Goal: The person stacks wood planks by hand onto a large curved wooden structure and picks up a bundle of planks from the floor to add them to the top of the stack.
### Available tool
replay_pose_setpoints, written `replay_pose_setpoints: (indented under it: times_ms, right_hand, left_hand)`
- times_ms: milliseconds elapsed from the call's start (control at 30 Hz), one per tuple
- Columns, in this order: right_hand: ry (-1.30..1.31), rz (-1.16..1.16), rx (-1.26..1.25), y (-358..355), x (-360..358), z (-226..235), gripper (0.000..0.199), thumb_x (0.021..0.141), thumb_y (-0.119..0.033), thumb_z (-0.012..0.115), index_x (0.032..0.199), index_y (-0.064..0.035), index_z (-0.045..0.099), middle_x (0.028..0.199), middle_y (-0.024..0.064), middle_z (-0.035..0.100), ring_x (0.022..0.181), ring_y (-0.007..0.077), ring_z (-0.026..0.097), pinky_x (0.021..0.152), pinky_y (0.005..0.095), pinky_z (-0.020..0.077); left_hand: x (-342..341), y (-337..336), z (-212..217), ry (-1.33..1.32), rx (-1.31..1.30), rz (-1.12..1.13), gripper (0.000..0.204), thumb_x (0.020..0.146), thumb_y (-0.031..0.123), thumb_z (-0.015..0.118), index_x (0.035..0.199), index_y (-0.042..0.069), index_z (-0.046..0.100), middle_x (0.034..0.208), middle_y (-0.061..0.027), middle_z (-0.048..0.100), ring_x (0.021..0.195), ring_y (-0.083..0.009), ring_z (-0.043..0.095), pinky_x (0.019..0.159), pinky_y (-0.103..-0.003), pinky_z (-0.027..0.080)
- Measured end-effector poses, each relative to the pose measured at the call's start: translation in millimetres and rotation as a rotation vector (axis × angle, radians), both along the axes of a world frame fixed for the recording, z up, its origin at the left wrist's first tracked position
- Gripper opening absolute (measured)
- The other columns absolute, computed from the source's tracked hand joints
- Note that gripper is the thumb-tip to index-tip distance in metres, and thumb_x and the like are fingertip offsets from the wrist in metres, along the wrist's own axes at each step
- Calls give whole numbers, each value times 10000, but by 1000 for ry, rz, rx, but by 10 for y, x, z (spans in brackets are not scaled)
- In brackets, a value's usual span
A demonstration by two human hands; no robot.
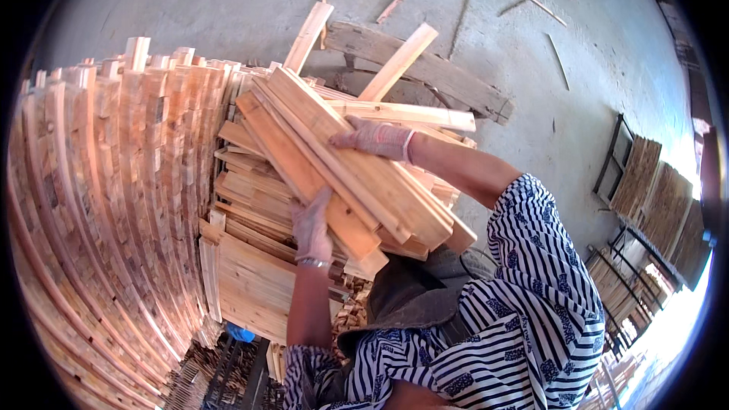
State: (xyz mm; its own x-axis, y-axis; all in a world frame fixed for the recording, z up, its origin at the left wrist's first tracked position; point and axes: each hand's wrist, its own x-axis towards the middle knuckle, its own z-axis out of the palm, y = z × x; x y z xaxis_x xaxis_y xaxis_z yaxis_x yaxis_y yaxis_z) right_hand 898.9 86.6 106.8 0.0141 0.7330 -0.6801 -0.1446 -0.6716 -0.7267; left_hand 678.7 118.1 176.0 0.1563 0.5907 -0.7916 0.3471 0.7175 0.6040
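Note:
A bundle of flat wooden boards (326,159) lies slantwise between my gloved hands, above a pile of similar boards. My left hand (311,226) grips the bundle's near left edge, thumb up along the side. Across the top board rests my right hand (372,139), its fingers curved over the far right side. Beneath and to the left, stacked planks (254,182) show their ends and faces. Two loose boards stick out beyond the bundle, one of them a short pale board (399,61). The undersides of the held boards are hidden.
A tall wall of stacked wood strips (114,205) fills the left side. Behind the pile, a heavy weathered beam (425,68) lies on the grey concrete floor (524,61) among scattered thin sticks. Racks holding wood (645,182) stand at the far right.

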Motion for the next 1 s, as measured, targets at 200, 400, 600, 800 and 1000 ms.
replay_pose_setpoints:
  times_ms: [200,400,600,800,1000]
  right_hand:
    - [238,-132,-78,-113,-205,-77,905,872,-550,703,1498,-10,335,1362,177,561,1197,225,586,1016,364,479]
    - [158,-76,0,-131,-222,246,922,823,-582,677,1435,51,403,1344,244,577,1268,317,553,1074,392,415]
    - [141,88,79,20,-58,20,900,886,-566,659,1505,18,367,1485,205,474,1374,275,442,1176,373,304]
    - [-81,321,176,179,355,-537,750,953,-637,453,1417,-54,533,1463,171,516,1372,311,457,1152,406,342]
    - [-621,935,303,353,582,-945,575,1056,-516,189,1520,-247,392,1468,183,503,1394,344,424,1157,466,342]
  left_hand:
    - [-268,62,-140,-47,-72,90,623,859,269,791,1332,-22,509,1183,-122,638,1016,-198,642,850,-338,560]
    - [-423,-4,-54,-24,-19,102,595,882,240,763,1340,-28,493,1165,-126,640,991,-197,646,847,-341,559]
    - [-438,-415,-195,-157,185,175,578,914,224,708,1375,-54,495,1361,-179,576,1162,-228,596,1030,-348,481]
    - [29,-349,-499,225,122,66,534,933,286,662,1359,-23,569,1411,-140,550,1259,-216,527,1043,-351,438]
    - [258,-395,-421,188,99,236,654,902,353,696,1410,-13,505,1358,-150,562,1150,-246,576,969,-372,492]
